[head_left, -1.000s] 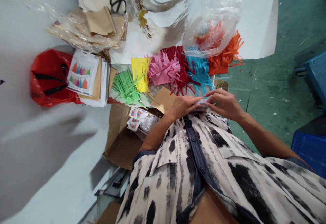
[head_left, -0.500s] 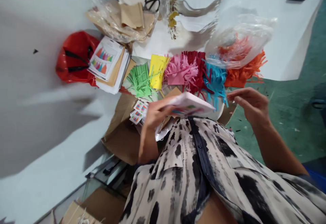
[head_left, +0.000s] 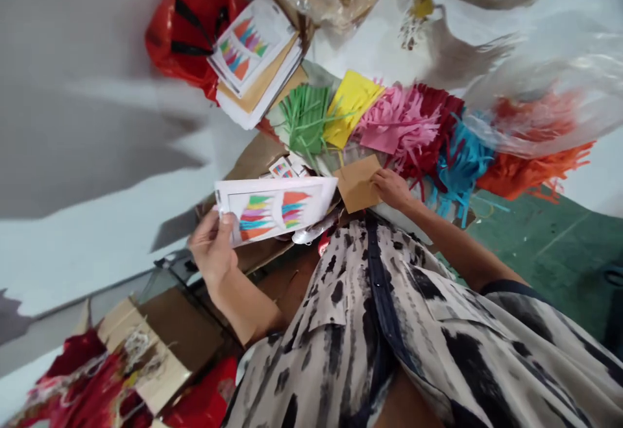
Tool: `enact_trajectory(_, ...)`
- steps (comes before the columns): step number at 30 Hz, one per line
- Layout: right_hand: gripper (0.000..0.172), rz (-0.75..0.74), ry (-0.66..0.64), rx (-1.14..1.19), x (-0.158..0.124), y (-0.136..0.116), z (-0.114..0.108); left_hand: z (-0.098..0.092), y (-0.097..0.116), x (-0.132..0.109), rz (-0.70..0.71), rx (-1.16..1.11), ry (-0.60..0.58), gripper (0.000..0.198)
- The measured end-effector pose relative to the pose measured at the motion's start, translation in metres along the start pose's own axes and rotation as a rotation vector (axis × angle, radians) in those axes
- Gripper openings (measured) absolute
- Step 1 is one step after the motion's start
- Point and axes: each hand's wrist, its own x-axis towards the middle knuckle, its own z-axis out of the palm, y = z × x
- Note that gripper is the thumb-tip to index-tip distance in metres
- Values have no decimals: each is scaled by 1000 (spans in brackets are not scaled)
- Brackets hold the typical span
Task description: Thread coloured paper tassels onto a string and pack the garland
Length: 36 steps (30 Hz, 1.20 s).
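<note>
Holding a printed packet [head_left: 276, 212] and a smaller brown card [head_left: 357, 188].
From our shirt [head_left: 326, 330], the packet hangs at ten o'clock, our left hand [head_left: 214, 243] pinching its nine o'clock end; likely light and bendy, best held by edges, it is white with colourful bunting [head_left: 256, 215]. At twelve, our right hand [head_left: 393, 189] pinches the card's three o'clock edge: plain, probably stiffer.

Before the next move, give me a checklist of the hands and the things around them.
1. Left hand holding the printed sheet: ok.
2. Sheet's printed side towards the camera: ok.
3. Right hand touching the brown card: ok.
4. Right hand gripping that card firmly: cannot tell.
5. Green fringed paper clear of both hands: ok.
6. Orange fringed paper uncovered: not ok, clear plastic overlaps it.
</note>
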Motion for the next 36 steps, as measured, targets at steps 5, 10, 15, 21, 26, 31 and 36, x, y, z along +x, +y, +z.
enact_trajectory(5, 35, -182, -139, -93, 12, 6, 1, -21, -44, -96, -287, -39, -228, 55)
enact_trajectory(10, 39, -145, -137, -194, 19, 15, -7, -5, -56, -197, -326, -58, -402, 45)
enact_trajectory(15, 44, 75, -59, -270, 27, 25, -30, 40, -47, -257, -121, -182, -618, 34)
enact_trajectory(21, 63, 333, -126, -322, 47, 19, -32, 80, -23, -287, 234, -184, -831, 33)
enact_trajectory(26, 60, 468, -52, -141, 59, 11, -20, 89, -14, -297, 327, -123, -852, 34)
enact_trajectory(31, 18, 337, 0, 61, 58, 25, -41, 81, -9, -275, 280, -134, -929, 34)
enact_trajectory(36, 33, 138, 168, 518, 51, 39, -94, 87, -5, -230, 324, -108, -994, 33)
